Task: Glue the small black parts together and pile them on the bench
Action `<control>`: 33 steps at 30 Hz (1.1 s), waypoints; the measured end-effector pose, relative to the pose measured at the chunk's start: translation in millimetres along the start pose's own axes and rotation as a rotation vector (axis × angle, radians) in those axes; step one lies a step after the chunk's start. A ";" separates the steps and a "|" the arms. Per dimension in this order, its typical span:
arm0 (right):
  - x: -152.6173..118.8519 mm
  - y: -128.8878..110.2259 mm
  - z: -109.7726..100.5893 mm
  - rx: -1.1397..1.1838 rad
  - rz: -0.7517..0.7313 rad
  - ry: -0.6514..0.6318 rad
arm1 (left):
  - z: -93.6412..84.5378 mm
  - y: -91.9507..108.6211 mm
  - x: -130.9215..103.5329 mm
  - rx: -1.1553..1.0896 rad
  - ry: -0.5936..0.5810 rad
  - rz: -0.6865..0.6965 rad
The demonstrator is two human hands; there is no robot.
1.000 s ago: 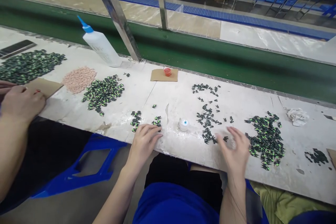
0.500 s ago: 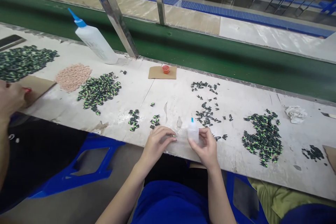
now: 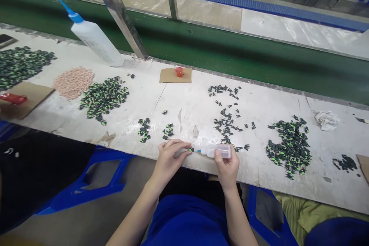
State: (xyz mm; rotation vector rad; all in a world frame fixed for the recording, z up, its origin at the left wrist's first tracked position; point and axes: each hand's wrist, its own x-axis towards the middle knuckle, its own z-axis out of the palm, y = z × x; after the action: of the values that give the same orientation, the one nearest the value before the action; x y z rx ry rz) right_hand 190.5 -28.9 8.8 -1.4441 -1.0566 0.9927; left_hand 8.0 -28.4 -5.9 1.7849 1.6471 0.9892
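One small black-and-green piece [image 3: 191,149] is just below the centre of the frame, pinched at the fingertips of the left hand [image 3: 169,158]. To its right, the right hand [image 3: 228,167] grasps a small bottle [image 3: 210,151] held sideways, its blue tip [image 3: 198,151] pointing left, just beside the piece. Loose dark parts [image 3: 226,120] lie right of centre, a black-and-green pile [image 3: 291,146] farther right, and a large bottle [image 3: 96,42] at the upper left.

Small translucent bottle [image 3: 220,150] tipped sideways; blue nozzle [image 3: 199,151] just beside tiny black-green piece [image 3: 191,149].
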 end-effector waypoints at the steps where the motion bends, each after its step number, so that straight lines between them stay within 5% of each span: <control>1: 0.0 -0.1 1.0 -0.011 0.006 -0.007 | 0.2 1.0 -0.1 -0.003 0.008 -0.010; 18: 2.6 5.0 1.0 -0.174 0.010 -0.116 | 3.1 0.9 -0.8 0.039 0.015 -0.058; 33: 2.8 3.9 1.1 -0.165 -0.011 -0.079 | 0.2 3.0 1.0 0.070 -0.010 -0.051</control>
State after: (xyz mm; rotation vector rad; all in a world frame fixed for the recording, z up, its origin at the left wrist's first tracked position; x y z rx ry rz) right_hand 190.6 -26.2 4.7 -1.5408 -1.2262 0.9803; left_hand 10.0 -27.8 -3.4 1.7808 1.7322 0.9090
